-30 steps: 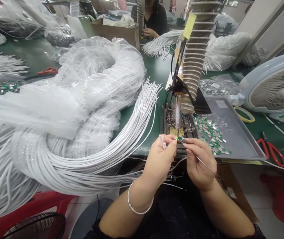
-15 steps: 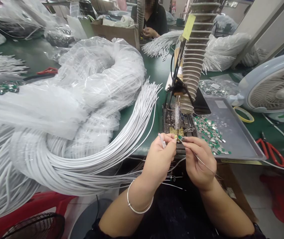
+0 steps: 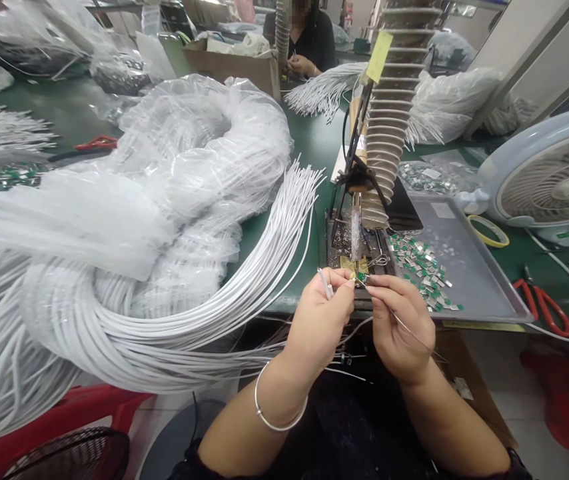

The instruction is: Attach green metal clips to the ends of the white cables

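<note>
My left hand (image 3: pixel 325 310) is closed in a pinch on a white cable (image 3: pixel 324 283), whose pale ends stick up between thumb and fingers. A tiny yellow bit shows at its fingertips. Opposite it, my right hand (image 3: pixel 400 323) pinches a small green circuit board (image 3: pixel 362 276) by its metal end. A thin wire (image 3: pixel 409 330), looking like solder, also runs through the right fingers toward the board. The fingertips of both hands nearly meet just below an upright soldering iron (image 3: pixel 355 233) on its stand. Exact contact between board, wire and iron tip is too small to tell.
A big bundle of white cables (image 3: pixel 244 287) in plastic wrap fills the left side. On the right, a metal tray (image 3: pixel 484 287) holds many small boards (image 3: pixel 424 267), beside red-handled pliers (image 3: pixel 547 307), yellow tape (image 3: pixel 488 230) and a fan (image 3: pixel 564 180). A ribbed hose (image 3: pixel 389 113) hangs above.
Both hands stay almost in place at the iron. The cable ends in the left hand have turned slightly; the board and thin wire are held as before.
</note>
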### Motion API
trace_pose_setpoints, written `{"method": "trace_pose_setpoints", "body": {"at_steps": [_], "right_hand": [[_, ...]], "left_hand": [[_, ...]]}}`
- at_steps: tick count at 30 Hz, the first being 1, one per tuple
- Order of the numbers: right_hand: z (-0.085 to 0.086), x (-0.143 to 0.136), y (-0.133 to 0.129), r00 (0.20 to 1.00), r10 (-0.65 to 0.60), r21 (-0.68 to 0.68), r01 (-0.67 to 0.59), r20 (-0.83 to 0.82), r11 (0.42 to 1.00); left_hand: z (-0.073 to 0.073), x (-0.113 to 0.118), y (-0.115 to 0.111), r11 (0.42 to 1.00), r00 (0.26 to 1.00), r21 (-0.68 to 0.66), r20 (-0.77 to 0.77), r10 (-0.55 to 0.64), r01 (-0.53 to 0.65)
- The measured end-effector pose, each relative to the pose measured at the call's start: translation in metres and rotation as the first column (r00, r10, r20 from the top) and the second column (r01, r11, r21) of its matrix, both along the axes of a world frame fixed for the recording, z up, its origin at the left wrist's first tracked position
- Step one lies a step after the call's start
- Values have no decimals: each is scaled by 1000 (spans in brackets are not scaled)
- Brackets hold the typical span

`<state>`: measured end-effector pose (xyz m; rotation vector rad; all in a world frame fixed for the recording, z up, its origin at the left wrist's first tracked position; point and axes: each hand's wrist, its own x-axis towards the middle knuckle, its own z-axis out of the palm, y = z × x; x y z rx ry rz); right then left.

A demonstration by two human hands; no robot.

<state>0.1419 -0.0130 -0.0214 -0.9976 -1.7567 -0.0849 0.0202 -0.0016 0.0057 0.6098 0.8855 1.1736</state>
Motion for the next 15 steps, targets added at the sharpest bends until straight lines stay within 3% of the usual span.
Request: {"method": "trace_pose_setpoints", "body": {"at_steps": [15], "right_hand": [[-2,-1,0,1000,-19,-7,19,15,1000]], "left_hand": [[-3,0,0,1000,1000,-6,2,-5,5]]}}
